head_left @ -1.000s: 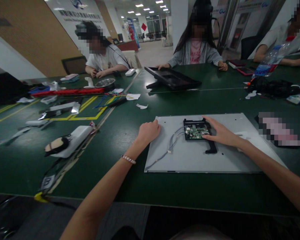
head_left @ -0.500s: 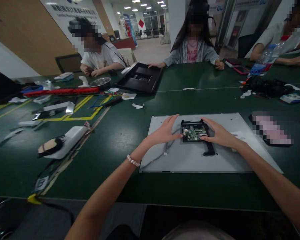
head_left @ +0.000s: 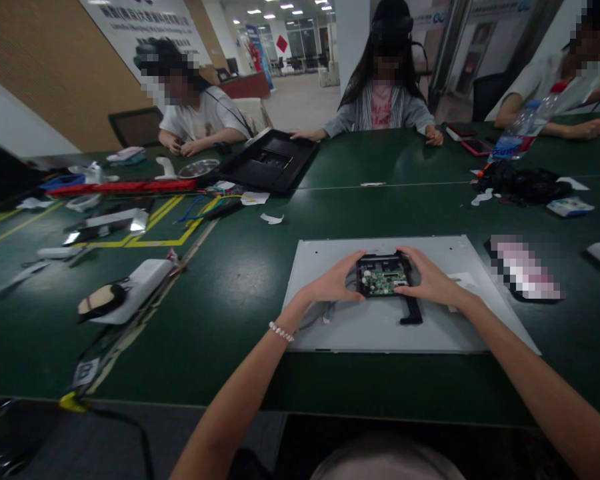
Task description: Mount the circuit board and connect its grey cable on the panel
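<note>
A green circuit board (head_left: 380,283) sits in a black plastic bracket (head_left: 412,311), whose bent arm points toward me. The bracket lies on a flat light-grey metal panel (head_left: 350,333). My left hand (head_left: 334,279) grips the bracket's left side, thumb at the near corner and fingers at the far one. Around the right side, my right hand (head_left: 426,277) holds it the same way, its thumb at the board's near right corner. Grey cables (head_left: 326,313) run out from under my left hand over the panel.
A phone (head_left: 525,267) lies right of the panel. On the left are a white box-like device (head_left: 135,293), wires and a red strip (head_left: 125,187). Across the green table, a co-worker's hand touches a black frame (head_left: 275,163). A bottle (head_left: 517,137) stands at the far right.
My left hand has closed in on the bracket's left side; earlier its fingers were spread wider. The view has shifted slightly. Across the table, the black frame has tilted and moved a little left.
</note>
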Motion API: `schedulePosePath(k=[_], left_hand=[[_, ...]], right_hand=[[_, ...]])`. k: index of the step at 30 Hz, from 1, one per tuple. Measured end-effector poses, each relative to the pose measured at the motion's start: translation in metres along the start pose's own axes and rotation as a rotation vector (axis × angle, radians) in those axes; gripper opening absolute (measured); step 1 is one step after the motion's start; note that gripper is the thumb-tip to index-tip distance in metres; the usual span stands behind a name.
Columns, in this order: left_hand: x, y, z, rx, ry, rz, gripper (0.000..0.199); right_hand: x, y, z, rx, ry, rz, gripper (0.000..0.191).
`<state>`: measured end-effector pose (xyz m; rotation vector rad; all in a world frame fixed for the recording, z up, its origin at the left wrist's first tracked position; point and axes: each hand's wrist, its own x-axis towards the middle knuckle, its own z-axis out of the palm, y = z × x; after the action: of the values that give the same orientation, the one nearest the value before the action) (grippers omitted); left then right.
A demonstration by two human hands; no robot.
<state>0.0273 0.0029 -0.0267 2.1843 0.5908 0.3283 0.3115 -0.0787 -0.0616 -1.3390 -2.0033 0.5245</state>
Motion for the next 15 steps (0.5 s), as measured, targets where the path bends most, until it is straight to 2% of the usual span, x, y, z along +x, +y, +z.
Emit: schedulePosePath(k=[8,15], left_hand=[[-0.0033,0.0007,0.0023,0.106,0.021,-0.020,0.107],[-0.0050,0.0029,0.0034,0.132,0.039,-0.008,0.108]], right_hand=[[0.0009,-0.0084,-0.0038,0.034,-0.036,0.023,0.087],[0.0008,-0.0001,0.0003,-0.009,-0.091,-0.006,0.099]])
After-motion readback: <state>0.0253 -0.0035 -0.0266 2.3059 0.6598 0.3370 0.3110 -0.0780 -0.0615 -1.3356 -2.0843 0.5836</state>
